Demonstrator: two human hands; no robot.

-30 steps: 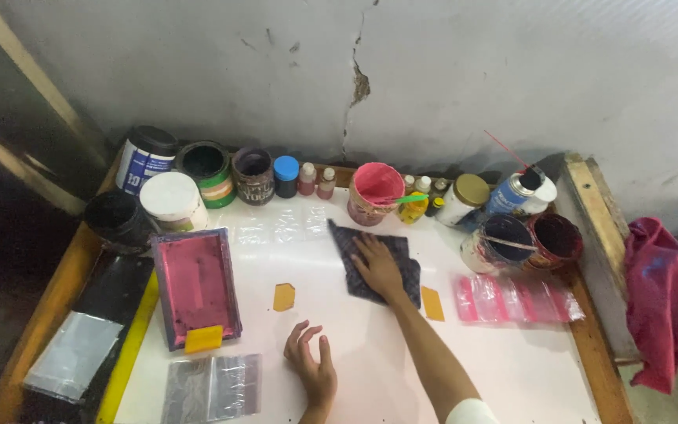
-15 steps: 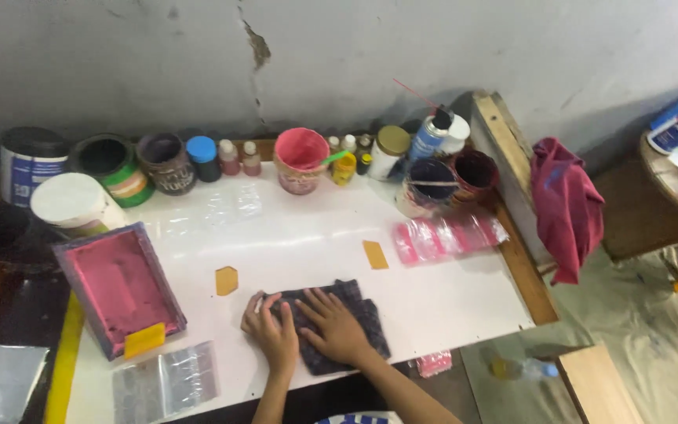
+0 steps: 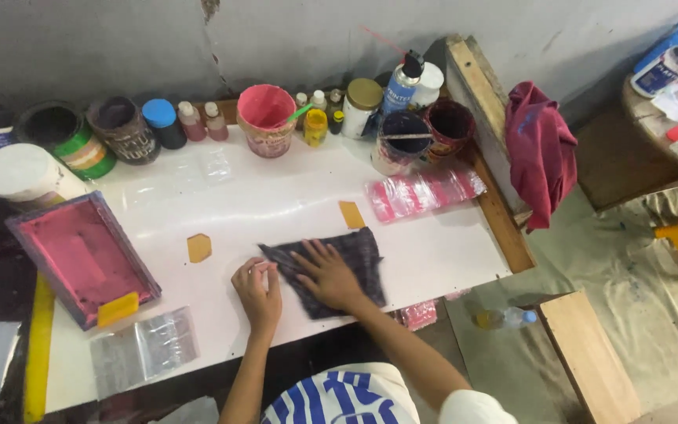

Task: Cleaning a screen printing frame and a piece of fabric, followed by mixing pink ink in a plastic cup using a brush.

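A dark grey cloth [image 3: 355,255] lies flat on the white table top [image 3: 276,204] near its front edge. My right hand [image 3: 327,275] presses on the cloth with fingers spread. My left hand [image 3: 258,292] rests on the table at the cloth's left corner, fingers curled onto its edge. Two small yellow-brown tabs lie near: one [image 3: 198,247] left of the hands, one [image 3: 351,214] behind the cloth. A pink-stained printing frame [image 3: 80,255] with a yellow squeegee piece [image 3: 118,308] sits at the left.
Paint tins, jars and small bottles line the back edge, with a pink bucket [image 3: 266,118] in the middle. Pink plastic bags [image 3: 421,192] lie at the right, clear bags [image 3: 144,349] at front left. A red cloth [image 3: 539,149] hangs off a wooden board; a bottle [image 3: 504,318] lies on the floor.
My right hand dragged the cloth from the back of the table toward the front edge. My left hand came up to the cloth's left corner. The view shifted right.
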